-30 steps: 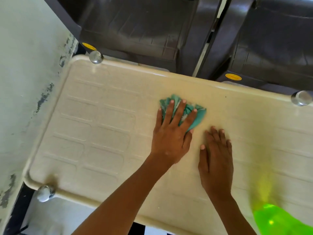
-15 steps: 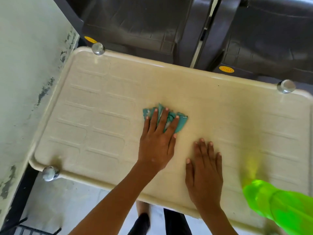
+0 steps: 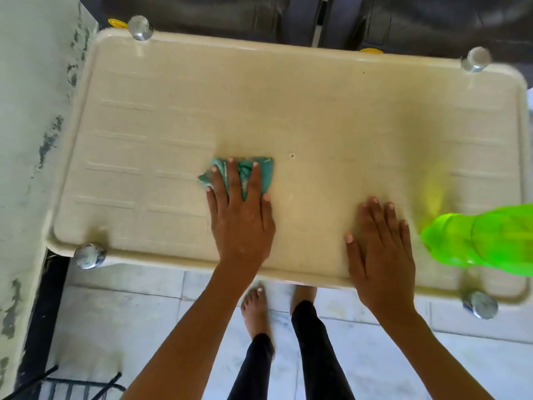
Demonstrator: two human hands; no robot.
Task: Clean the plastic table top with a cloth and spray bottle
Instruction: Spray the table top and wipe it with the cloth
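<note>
A cream plastic table top (image 3: 317,105) with a raised rim fills the view. My left hand (image 3: 240,217) lies flat on a crumpled teal cloth (image 3: 265,171) near the table's middle, fingers spread, pressing it onto the surface. My right hand (image 3: 380,249) rests palm down on the bare table near the front edge, holding nothing. A bright green translucent spray bottle (image 3: 484,238) stands at the right, just beside my right hand, and casts a green-yellow glow on the table.
A pale wall (image 3: 28,140) with peeling paint runs along the table's left side. Dark plastic chairs (image 3: 403,21) stand behind the far edge. Metal caps (image 3: 140,27) mark the table corners. My bare feet (image 3: 255,310) are on the tiled floor below the front edge.
My left hand has dragged the cloth back toward the front edge and a little to the left. The view has tilted down, showing the whole table, the bottle and my feet.
</note>
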